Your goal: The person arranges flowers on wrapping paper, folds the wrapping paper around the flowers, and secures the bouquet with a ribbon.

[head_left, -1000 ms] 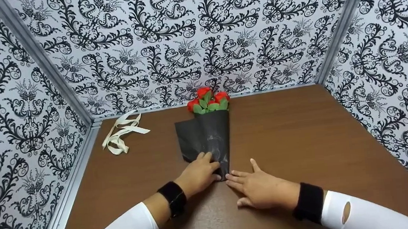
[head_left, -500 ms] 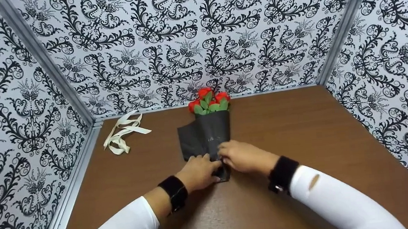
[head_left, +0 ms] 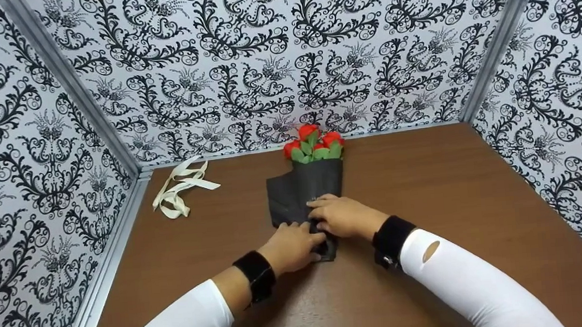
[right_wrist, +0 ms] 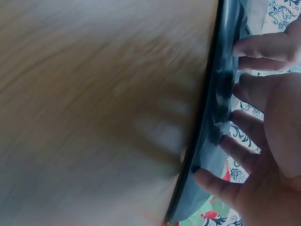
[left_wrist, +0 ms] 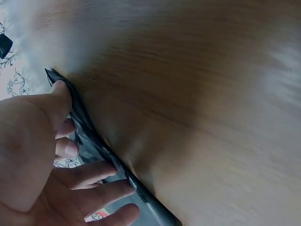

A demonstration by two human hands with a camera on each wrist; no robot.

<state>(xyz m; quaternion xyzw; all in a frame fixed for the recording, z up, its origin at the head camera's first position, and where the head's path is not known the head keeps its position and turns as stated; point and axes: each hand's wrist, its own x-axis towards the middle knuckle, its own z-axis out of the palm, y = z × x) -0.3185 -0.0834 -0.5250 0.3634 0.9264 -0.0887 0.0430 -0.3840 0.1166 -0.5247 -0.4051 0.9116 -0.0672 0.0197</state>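
A bouquet of red roses (head_left: 309, 132) with green leaves lies in black wrapping paper (head_left: 318, 179) on the brown table. The paper's left part (head_left: 282, 198) spreads out as a flap, and its narrow end points toward the person. My left hand (head_left: 292, 246) holds that narrow end, with its thumb near the tip. Just above it, my right hand (head_left: 344, 215) presses on the wrapper's right side. In the right wrist view the right hand's fingertips (right_wrist: 207, 176) touch the paper. Seen from the left wrist, the left fingers (left_wrist: 124, 188) lie along the paper's edge.
A loose cream ribbon (head_left: 178, 188) lies at the table's back left. The brown table (head_left: 427, 184) is bounded by patterned wall panels (head_left: 241, 58) at the back and sides. Metal posts (head_left: 507, 42) stand at the corners.
My right hand has come from the table beside the wrapper's tip up onto its right side. My left hand stays at the narrow end. The whole view has shifted slightly.
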